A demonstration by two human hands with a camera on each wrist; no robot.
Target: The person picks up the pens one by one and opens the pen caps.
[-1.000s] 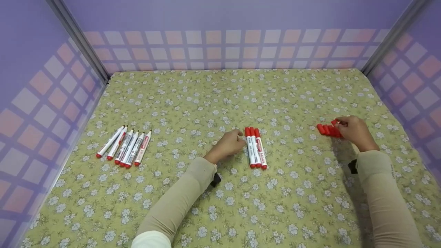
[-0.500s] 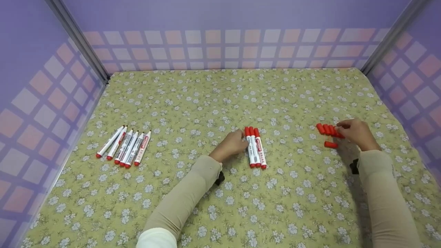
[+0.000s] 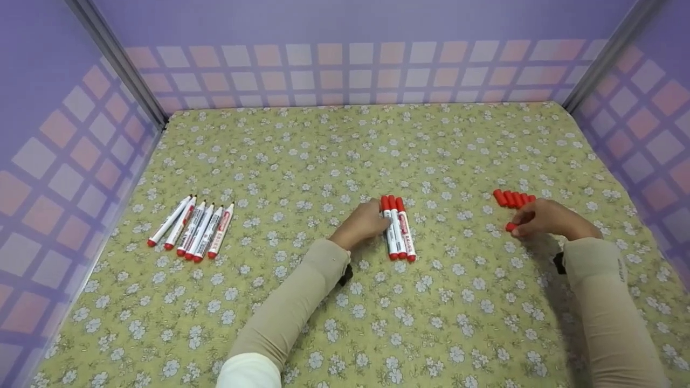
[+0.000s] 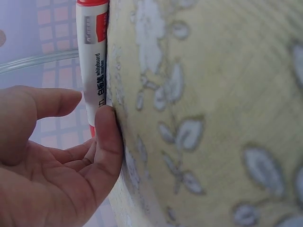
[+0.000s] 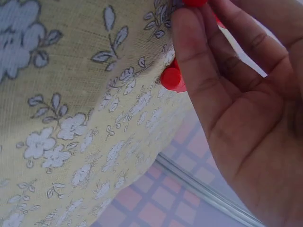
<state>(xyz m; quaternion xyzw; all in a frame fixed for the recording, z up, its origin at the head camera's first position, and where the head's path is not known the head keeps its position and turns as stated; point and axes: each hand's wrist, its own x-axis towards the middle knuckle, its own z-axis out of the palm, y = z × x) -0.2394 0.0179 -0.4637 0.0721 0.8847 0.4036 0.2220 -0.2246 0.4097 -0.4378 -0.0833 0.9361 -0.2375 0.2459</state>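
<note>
Three capped red-and-white whiteboard markers [image 3: 403, 231] lie side by side mid-table. My left hand [image 3: 362, 223] is at their left side, fingertips right at the nearest marker. In the left wrist view, that whiteboard marker [image 4: 93, 56] shows a thumb and finger beside its barrel, with a gap between them. On the right, my right hand [image 3: 558, 221] pinches a loose red marker cap [image 3: 510, 227] between thumb and fingertips, just in front of a row of red caps [image 3: 509, 198]. The right wrist view shows the pinched cap [image 5: 194, 2] at its top edge and another red cap [image 5: 171, 78] behind the fingers.
Several uncapped markers [image 3: 191, 229] lie in a slanted group on the left, tips pointing away. A floral cloth [image 3: 302, 140] covers the table. Purple checked panels [image 3: 329, 59] stand along the back and both sides.
My left hand has shifted slightly right, up to the markers. One red cap came down in front of the row, my right hand let go and straightened the row, and now pinches that front cap.
</note>
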